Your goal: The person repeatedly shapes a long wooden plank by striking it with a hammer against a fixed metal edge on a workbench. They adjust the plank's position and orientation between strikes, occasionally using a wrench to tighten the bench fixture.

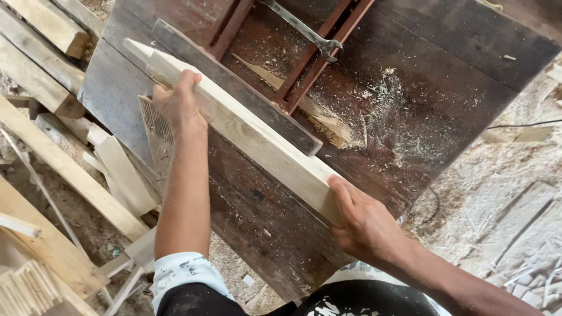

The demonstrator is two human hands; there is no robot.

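A long pale wooden plank [252, 134] lies diagonally on a dark, worn saw table [433, 88], pressed against a dark fence board [246, 88]. My left hand [178, 105] grips the plank near its far pointed end. Its near end is held by my right hand [363, 219], thumb on top. Beyond the fence, a thin wood offcut [316, 114] rests by the red metal slot rails [316, 58], with sawdust spread around it.
A metal wrench [304, 29] lies across the rails at the top. Stacked planks and offcuts [64, 164] crowd the left side by the table's edge. Sawdust and wood scraps [515, 222] cover the floor at right, where a black cable [521, 124] runs.
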